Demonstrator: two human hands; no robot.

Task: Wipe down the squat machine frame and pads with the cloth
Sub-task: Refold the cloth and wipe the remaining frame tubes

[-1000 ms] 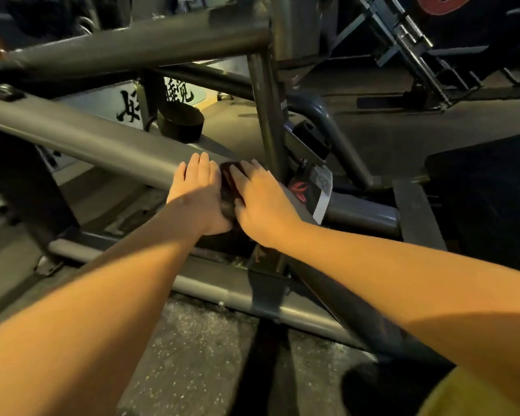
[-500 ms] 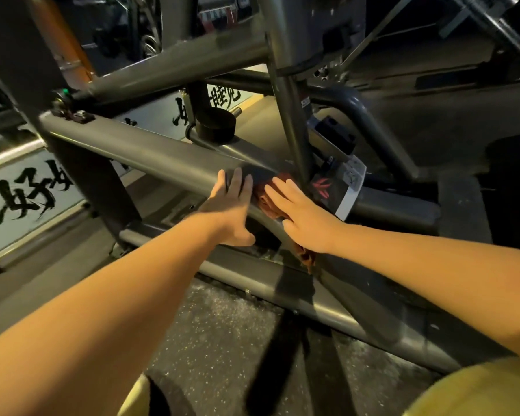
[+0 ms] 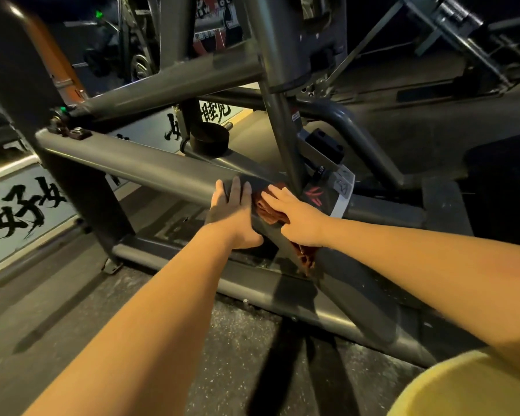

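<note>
A rust-red folded cloth lies mostly hidden beneath the right hand on the grey steel frame tube. Only a fold beside the fingers and a crumpled end below the wrist show. The palm of the left hand is hidden against the tube. Print on the white wraparound label is too small to read. A yellow garment is cut off at the lower right corner.
</note>
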